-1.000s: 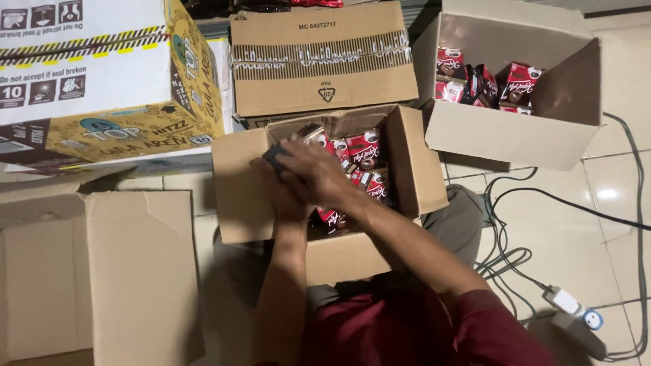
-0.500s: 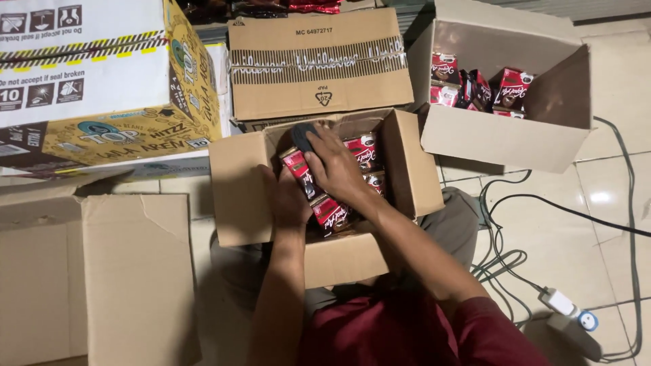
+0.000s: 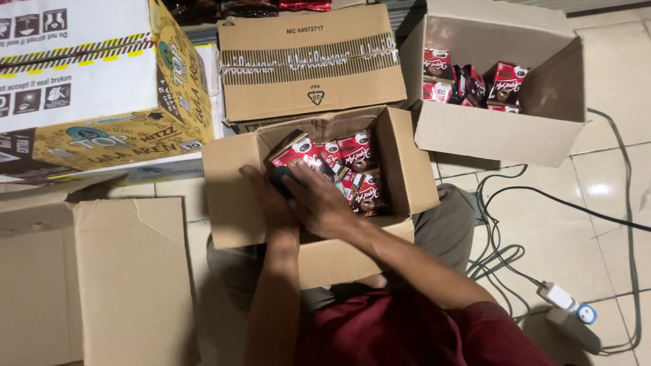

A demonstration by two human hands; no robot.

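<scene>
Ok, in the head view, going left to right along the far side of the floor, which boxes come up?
Yellow and white printed carton → closed brown carton → open brown box with red packets. The open box on the lap, where both hands reach in, sits nearer, so it is left out.

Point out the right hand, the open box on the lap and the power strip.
right hand (image 3: 324, 202), head view, back of hand.
open box (image 3: 234, 196), head view, left flap.
power strip (image 3: 568, 305), head view, white top.
</scene>
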